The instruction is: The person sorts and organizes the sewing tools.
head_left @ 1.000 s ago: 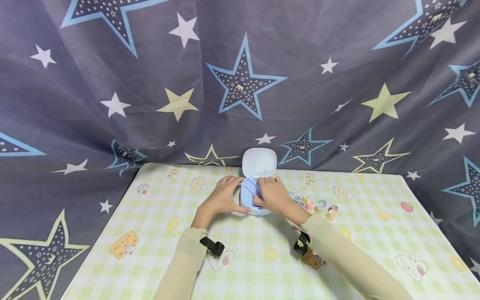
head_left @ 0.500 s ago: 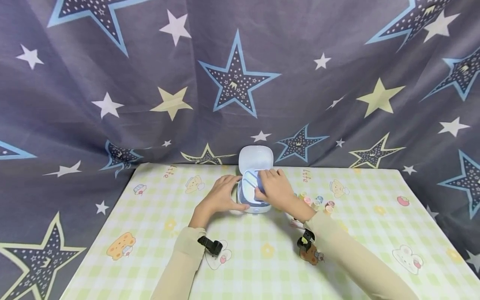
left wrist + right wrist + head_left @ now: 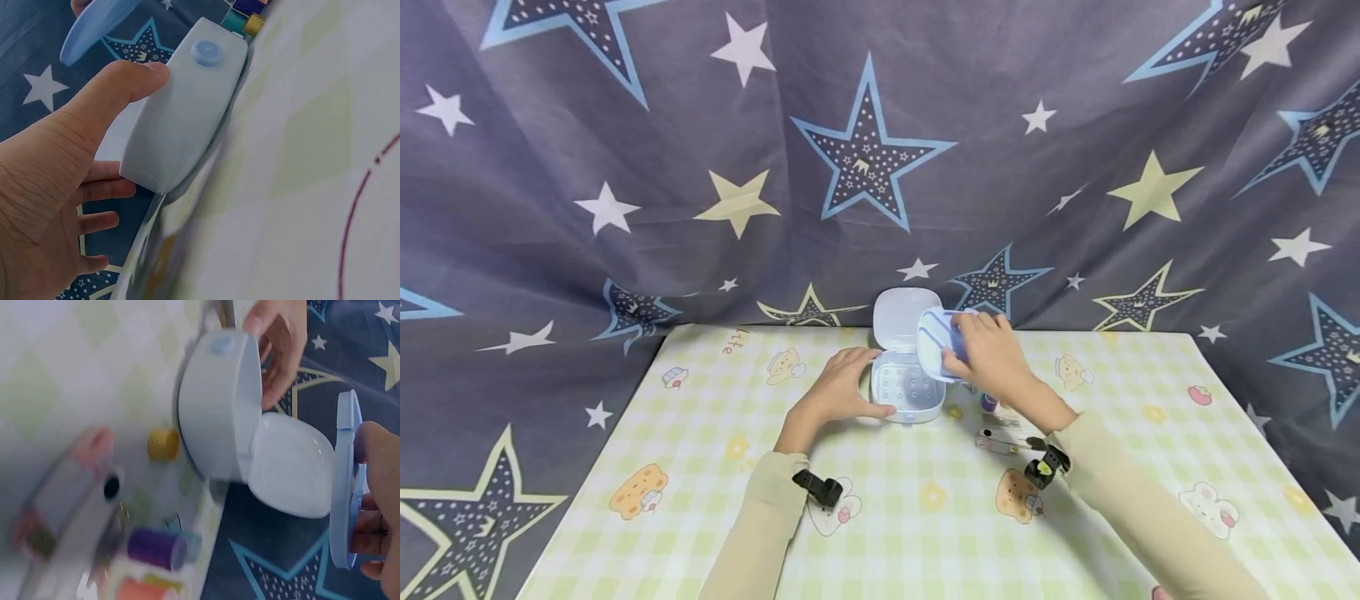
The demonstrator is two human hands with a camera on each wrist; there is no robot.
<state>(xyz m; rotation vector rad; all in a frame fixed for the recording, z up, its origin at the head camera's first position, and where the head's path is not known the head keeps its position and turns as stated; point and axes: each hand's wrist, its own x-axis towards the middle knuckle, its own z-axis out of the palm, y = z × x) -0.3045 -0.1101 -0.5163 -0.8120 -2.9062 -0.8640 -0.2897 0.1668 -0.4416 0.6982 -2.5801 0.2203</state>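
On the table stands a small white plastic box (image 3: 919, 415) with a pale blue front button (image 3: 207, 53). Its lid (image 3: 907, 318) is tipped back, and rows of small pegs show on its floor. My left hand (image 3: 837, 390) holds the box by its left side, the thumb at the front and fingers round the back. My right hand (image 3: 997, 353) grips a light blue divided tray (image 3: 934, 340) by its right part, tilted and raised above the box's right side. In the right wrist view the tray (image 3: 342, 487) appears edge-on, apart from the box.
Right of the box, partly under my right arm, lie several thread spools, among them a purple spool (image 3: 153, 549) and a gold spool (image 3: 164, 445). A small flat pack (image 3: 996, 443) lies nearer. A star-patterned curtain (image 3: 737, 275) hangs behind the table's back edge.
My right hand has lifted the blue tray out of the box and moved it to the right, baring the box's pegged floor. My left hand has stayed on the box.
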